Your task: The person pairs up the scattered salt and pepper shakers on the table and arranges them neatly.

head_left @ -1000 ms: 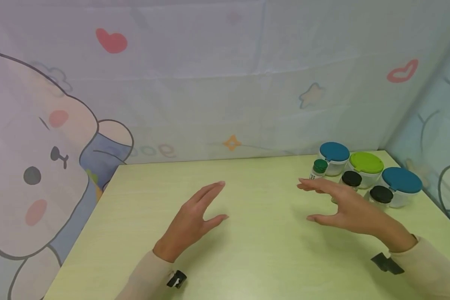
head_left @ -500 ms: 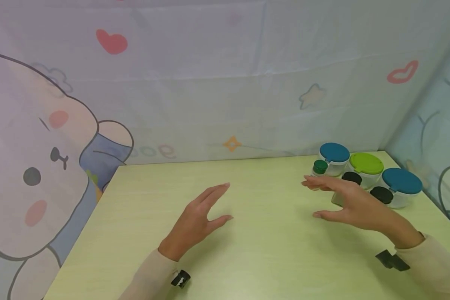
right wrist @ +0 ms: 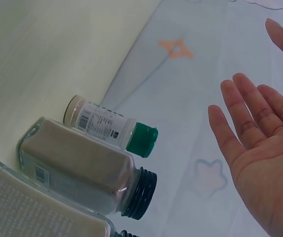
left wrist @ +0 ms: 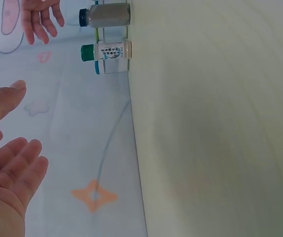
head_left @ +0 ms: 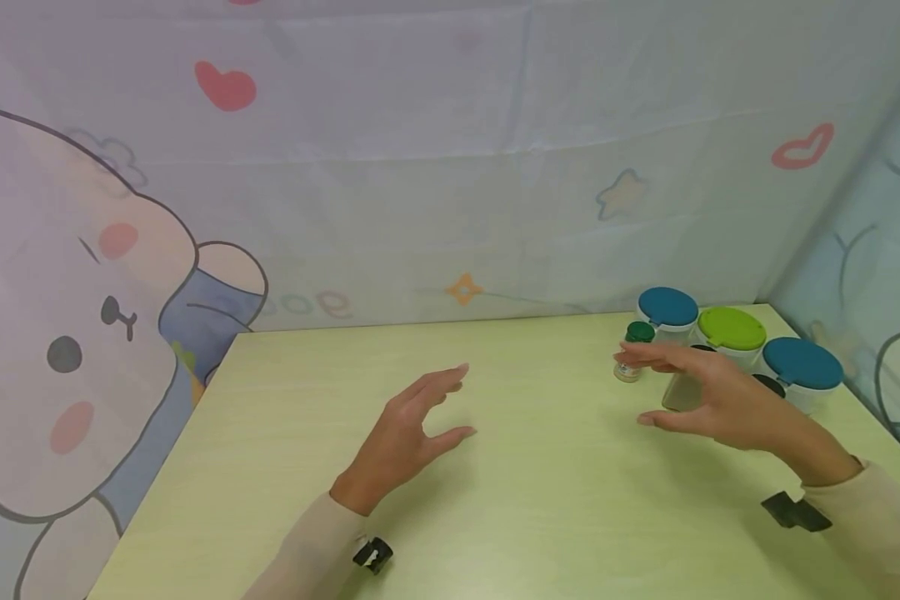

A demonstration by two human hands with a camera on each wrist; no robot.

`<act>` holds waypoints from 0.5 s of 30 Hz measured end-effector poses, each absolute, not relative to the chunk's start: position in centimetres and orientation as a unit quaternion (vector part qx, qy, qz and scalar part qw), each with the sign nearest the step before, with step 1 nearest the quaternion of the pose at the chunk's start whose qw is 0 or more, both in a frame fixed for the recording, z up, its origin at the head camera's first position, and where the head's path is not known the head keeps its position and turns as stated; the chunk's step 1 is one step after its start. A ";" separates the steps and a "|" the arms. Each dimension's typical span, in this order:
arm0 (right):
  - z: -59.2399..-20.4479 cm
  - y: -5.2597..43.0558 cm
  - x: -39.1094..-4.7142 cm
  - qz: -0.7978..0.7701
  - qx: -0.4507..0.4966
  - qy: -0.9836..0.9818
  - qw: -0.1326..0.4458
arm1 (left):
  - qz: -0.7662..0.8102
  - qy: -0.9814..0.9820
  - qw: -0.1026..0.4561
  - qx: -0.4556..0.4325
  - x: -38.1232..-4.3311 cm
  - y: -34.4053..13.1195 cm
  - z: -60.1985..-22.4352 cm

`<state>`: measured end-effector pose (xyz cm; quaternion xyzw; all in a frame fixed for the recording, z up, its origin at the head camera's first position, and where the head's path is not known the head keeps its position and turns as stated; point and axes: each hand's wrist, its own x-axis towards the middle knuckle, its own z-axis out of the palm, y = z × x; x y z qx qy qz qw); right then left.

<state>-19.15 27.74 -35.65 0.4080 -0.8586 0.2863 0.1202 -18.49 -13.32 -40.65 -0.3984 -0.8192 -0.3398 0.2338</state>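
My left hand point(head_left: 401, 437) hovers over the middle of the table with thumb and fingers spread apart, holding nothing. On the right, my right hand point(head_left: 727, 404) hangs in the air before a group of jars, its fingers extended and nothing between them. Nearest its fingertips stands a small labelled spice bottle point(right wrist: 104, 124) with a green cap. Beside that is a square glass jar point(right wrist: 79, 163) of greyish-brown powder with a black lid. A second such jar point(right wrist: 37, 207) stands next to it. In the head view my right hand partly covers these bottles.
Behind the bottles stand clear tubs with flip lids: a blue-lidded one point(head_left: 667, 308) at the back, a green-lidded one point(head_left: 731, 329) and another blue-lidded one point(head_left: 802, 364) at the right. A printed cloth point(head_left: 390, 167) hangs along the back edge of the pale table point(head_left: 285, 467).
Both hands have drifted to the right and slightly forward. My right hand has come nearer the jars and covers more of the black lids. The bottles and tubs have stayed put.
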 end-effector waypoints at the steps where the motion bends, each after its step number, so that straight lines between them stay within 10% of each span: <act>1: -35.6 27.8 -19.2 0.290 0.407 -0.858 0.118 | -0.341 -0.818 0.234 -0.401 -18.6 -13.2 -40.7; 15: -34.9 28.8 -19.8 0.280 0.410 -0.856 0.141 | -0.342 -0.807 0.234 -0.421 -19.2 -11.7 -41.3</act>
